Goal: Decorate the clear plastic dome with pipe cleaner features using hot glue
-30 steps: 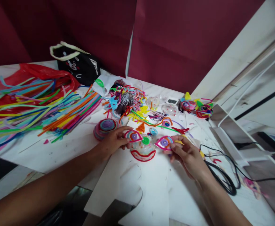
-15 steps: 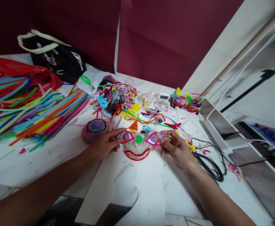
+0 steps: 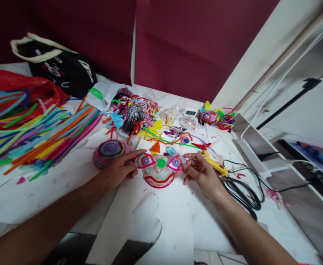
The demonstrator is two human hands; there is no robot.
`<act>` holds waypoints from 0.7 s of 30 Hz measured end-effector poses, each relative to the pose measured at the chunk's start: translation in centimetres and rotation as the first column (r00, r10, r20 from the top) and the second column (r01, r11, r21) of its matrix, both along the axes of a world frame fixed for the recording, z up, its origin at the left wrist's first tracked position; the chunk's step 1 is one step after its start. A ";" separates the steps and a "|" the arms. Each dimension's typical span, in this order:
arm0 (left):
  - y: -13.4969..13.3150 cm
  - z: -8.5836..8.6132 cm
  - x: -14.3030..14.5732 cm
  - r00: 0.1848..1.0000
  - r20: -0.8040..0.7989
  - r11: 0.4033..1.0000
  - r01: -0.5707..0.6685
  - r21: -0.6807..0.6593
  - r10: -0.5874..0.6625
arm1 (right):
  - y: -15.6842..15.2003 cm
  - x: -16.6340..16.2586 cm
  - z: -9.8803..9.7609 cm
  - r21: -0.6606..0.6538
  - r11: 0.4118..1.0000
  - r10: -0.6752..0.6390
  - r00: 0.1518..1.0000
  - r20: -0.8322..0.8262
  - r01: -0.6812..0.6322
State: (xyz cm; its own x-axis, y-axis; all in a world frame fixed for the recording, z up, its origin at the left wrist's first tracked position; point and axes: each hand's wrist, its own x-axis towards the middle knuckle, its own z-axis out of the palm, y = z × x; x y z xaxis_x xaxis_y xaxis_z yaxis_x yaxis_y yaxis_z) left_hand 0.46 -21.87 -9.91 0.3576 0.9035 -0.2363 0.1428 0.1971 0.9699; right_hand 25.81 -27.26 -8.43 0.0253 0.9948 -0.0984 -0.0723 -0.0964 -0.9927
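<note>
Between my hands lies a clear dome (image 3: 157,173) with a green round nose (image 3: 161,163) and a red-edged smiling mouth (image 3: 159,182). My left hand (image 3: 124,167) pinches the outer end of one pink-edged pipe-cleaner eye (image 3: 146,161), at the dome's upper left. At its upper right, my right hand (image 3: 198,169) pinches the outer end of a matching eye (image 3: 176,162). Both eyes have purple centres, and their pointed inner ends face the nose. Whether they touch the dome I cannot tell. An orange triangle (image 3: 155,147) and a small blue coil (image 3: 170,150) lie just behind.
Bundled pipe cleaners (image 3: 56,136) spread at left before a black bag (image 3: 62,70). A coiled purple-pink dome (image 3: 110,151) sits beside my left hand. Right of my right hand lie a yellow glue gun (image 3: 216,164) and black-handled scissors (image 3: 242,193). Decorated pieces (image 3: 216,117) stand at the back right.
The right eye has moved slightly inward toward the nose with my right hand, narrowing the gap between the eyes. The view has shifted a little, showing more of the glue gun and scissors.
</note>
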 end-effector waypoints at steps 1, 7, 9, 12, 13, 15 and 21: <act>0.0 0.0 0.0 1.000 -0.002 1.000 0.003 -0.003 -0.003 | 0.0 0.0 -0.1 0.001 1.000 0.000 1.000 -0.002 0.000; 0.3 -0.5 0.0 0.999 -0.035 1.000 0.024 -0.020 -0.025 | -0.1 -0.3 -0.4 -0.010 1.000 -0.015 1.000 -0.001 0.015; 0.3 -0.6 0.1 0.999 -0.040 0.999 0.025 -0.024 -0.026 | -0.1 -0.4 -0.4 -0.021 1.000 -0.020 1.000 0.002 0.020; 0.3 -0.5 0.4 0.998 -0.054 0.999 0.010 -0.034 -0.012 | 0.0 -0.6 -0.5 -0.026 0.999 -0.027 1.000 0.008 0.027; 0.2 -0.5 0.5 0.998 -0.058 0.999 0.008 -0.037 -0.010 | 0.0 -0.6 -0.6 -0.024 0.999 -0.030 0.999 0.009 0.031; 0.1 -0.5 0.6 0.998 -0.066 0.999 0.009 -0.033 -0.011 | -0.1 -0.7 -0.7 -0.019 0.999 -0.037 0.999 0.009 0.037; -0.2 -0.8 0.7 0.995 -0.097 1.000 0.014 0.014 -0.012 | -0.2 -0.9 -1.3 -0.003 0.999 -0.039 0.998 0.046 0.040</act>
State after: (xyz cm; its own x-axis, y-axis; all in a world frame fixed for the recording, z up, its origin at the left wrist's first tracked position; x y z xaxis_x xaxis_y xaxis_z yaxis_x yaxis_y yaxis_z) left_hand 1.11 -22.04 -10.71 0.3456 0.9024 -0.2571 0.2385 0.1806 0.9542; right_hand 24.94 -27.48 -9.69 0.0691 0.9926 -0.1000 -0.0309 -0.0981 -0.9947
